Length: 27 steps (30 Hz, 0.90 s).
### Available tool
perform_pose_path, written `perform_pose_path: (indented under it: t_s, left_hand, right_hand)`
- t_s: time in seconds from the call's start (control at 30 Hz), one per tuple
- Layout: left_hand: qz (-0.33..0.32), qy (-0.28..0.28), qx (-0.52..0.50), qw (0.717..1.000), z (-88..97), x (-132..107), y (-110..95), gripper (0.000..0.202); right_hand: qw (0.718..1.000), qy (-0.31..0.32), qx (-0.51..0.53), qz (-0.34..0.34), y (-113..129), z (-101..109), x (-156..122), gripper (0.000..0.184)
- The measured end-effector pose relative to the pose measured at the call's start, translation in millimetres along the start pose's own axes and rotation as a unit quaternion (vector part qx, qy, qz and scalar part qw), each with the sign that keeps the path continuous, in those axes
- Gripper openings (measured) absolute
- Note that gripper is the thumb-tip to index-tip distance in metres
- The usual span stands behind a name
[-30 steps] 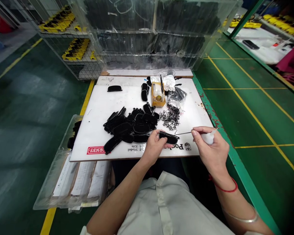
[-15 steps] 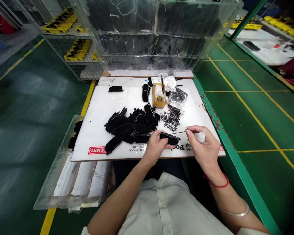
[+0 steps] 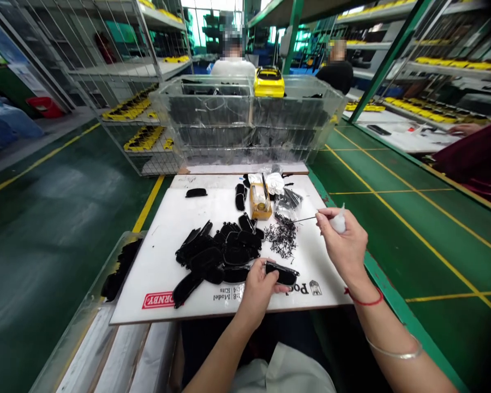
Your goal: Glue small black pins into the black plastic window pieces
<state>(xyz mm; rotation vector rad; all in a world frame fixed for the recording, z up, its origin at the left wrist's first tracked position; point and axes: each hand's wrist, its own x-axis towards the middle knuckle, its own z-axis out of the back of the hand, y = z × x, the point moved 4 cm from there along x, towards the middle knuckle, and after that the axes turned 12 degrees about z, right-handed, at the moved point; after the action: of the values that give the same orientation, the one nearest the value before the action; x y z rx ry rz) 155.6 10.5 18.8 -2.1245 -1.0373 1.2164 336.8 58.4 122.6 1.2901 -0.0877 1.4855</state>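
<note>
My left hand [image 3: 258, 284] is closed on a flat black plastic part [image 3: 285, 274] at the near edge of the white board [image 3: 175, 218]. My right hand [image 3: 343, 244] is raised over the board's right side, pinching a small white squeeze bottle [image 3: 339, 222] whose thin metal needle [image 3: 306, 219] points left, above a scatter of small black pins [image 3: 281, 240]. The needle tip is clear of the held part. A heap of similar black parts [image 3: 216, 255] lies just left of my left hand.
A small yellow box [image 3: 260, 201], a clear bag and white cloth sit at the board's far side. A lone black part [image 3: 196, 192] lies far left. Clear plastic bins [image 3: 245, 117] stand behind, a clear tray [image 3: 106, 305] at the left. Two people stand at distant shelves.
My right hand lifted the bottle and needle away from the held part, up and toward the pins. The camera tilted up, showing the shelves and people. My left hand stayed on the part.
</note>
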Motion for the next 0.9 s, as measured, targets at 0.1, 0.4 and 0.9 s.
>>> perform_pose_path:
  t_s: [0.1,0.4,0.9]
  left_hand:
    - [-0.009,0.007,-0.007,1.000,-1.1,0.1,-0.4,0.028]
    - [-0.016,-0.002,0.006,1.000,-1.4,0.4,-0.7,0.022]
    - [-0.018,-0.007,0.013,1.000,-4.0,-3.2,-6.0,0.023]
  right_hand:
    - [0.998,-0.013,0.017,0.061,9.8,-20.7,19.0,0.015]
    - [0.980,0.069,0.046,0.179,20.4,-93.3,31.1,0.015]
    - [0.951,0.295,0.080,-0.040,-26.9,-43.7,-35.1,0.025]
